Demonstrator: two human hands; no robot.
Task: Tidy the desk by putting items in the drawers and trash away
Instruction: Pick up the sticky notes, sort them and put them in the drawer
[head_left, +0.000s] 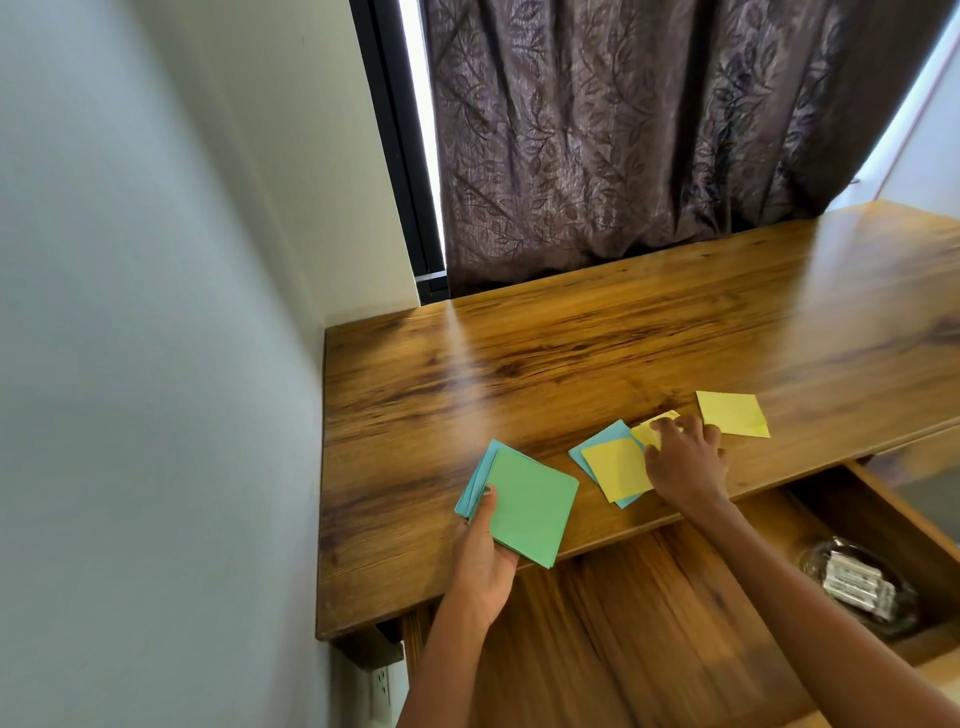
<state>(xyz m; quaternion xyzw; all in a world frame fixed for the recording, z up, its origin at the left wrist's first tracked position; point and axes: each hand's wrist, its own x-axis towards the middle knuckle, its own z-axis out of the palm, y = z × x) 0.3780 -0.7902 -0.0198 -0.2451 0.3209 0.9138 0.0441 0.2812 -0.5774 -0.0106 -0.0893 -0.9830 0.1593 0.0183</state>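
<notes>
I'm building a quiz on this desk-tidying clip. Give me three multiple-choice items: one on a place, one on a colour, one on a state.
1. Where does the lone yellow paper lie?
A. in the drawer
B. on the desk, right of the right hand
C. under the green sheet

2. What colour is the top sheet of the stack that the left hand holds?
A. green
B. yellow
C. pink

3. How does the drawer stand?
A. shut
B. pulled open
C. taken out

Answers: 1 B, it rests on the desk beyond the right hand. 2 A, green covers blue sheets. 3 B, its wooden floor shows below the desk edge.
</notes>
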